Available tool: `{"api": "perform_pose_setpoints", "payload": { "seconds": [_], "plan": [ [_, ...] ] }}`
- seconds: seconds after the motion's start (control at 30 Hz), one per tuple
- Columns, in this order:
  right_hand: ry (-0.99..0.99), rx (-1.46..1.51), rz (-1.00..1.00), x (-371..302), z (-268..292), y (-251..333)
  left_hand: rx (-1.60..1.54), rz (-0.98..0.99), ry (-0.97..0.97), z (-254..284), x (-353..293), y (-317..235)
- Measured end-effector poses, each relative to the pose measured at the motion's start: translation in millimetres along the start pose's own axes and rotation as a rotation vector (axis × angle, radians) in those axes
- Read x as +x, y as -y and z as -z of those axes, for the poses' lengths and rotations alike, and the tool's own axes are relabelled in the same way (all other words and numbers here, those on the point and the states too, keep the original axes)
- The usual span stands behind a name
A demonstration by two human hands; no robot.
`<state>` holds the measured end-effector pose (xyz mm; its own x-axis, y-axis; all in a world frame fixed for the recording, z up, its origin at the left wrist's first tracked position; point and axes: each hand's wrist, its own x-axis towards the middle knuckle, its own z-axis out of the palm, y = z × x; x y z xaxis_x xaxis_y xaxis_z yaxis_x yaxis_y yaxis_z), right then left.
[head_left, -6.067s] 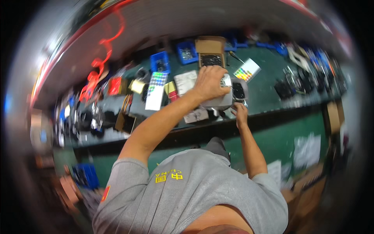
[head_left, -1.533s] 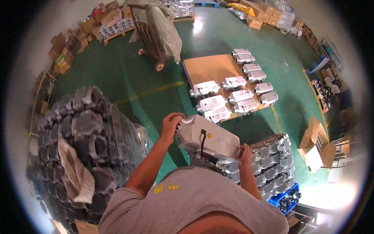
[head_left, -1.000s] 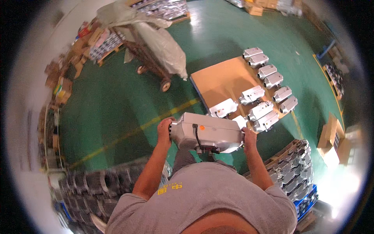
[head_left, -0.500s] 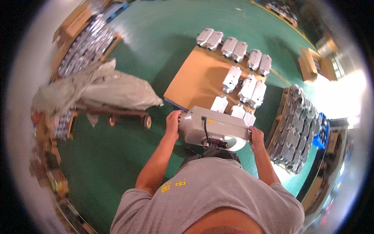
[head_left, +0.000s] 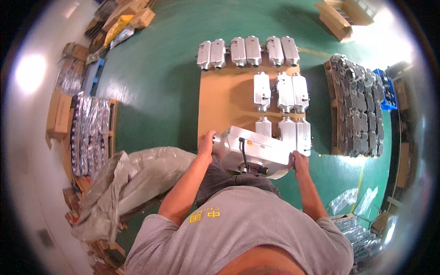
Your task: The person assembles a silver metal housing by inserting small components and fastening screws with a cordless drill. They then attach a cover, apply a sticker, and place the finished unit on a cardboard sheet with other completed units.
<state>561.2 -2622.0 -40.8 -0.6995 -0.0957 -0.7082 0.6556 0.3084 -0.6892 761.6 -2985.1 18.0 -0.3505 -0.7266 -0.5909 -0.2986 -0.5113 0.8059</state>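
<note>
Held level in front of my waist is a silver boxy unit [head_left: 254, 149], which looks like an air heater, with round ends, a black cable and a plug on its near side. My left hand [head_left: 207, 145] is wrapped round its left end. At its right end, my right hand [head_left: 299, 163] grips it, with some fingers hidden behind the casing. Just beyond it, similar silver units stand in rows on a brown cardboard sheet [head_left: 224, 98]. The held unit partly covers the nearest row [head_left: 288, 126].
Grey plastic sheeting [head_left: 151, 172] lies over a load close to my left. A pallet of dark metal parts [head_left: 357, 107] stands to the right, with an open carton [head_left: 339, 20] beyond. Wrapped stacked parts [head_left: 89, 133] sit at the far left.
My view has turned left, so the cardboard and its rows appear squarer ahead and the sheeting sits nearer. The silver unit stays in both hands, tilted slightly more down to the right.
</note>
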Motion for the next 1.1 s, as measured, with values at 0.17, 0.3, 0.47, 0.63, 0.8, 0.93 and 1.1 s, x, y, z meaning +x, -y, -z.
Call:
{"api": "perform_pose_setpoints", "payload": {
  "seconds": [0.17, 0.3, 0.47, 0.63, 0.8, 0.93, 1.1],
  "plan": [
    [-0.131, 0.131, -0.001, -3, -25, -7, 0.072, 0.064, 0.153, -34, 61, -37],
    [-0.305, 0.223, -0.069, -15, -47, -33, 0.207, 0.138, 0.296, -59, 111, -50],
    [-0.418, 0.358, -0.189, -52, -82, -63, 0.395, 0.131, 0.572, -72, 169, -57],
    [-0.423, 0.399, -0.215, -44, -146, -91, 0.549, 0.184, 0.494, -67, 183, -89],
    [-0.343, 0.432, -0.192, 9, -220, -135, 0.645, 0.12, 0.419, -43, 238, -83],
    [-0.318, 0.532, -0.202, 16, -259, -153, 0.794, -0.002, 0.444, -33, 255, -86],
    [-0.415, 0.515, -0.18, 37, -295, -156, 0.971, 0.035, 0.505, -46, 276, -95]
  ]
}}
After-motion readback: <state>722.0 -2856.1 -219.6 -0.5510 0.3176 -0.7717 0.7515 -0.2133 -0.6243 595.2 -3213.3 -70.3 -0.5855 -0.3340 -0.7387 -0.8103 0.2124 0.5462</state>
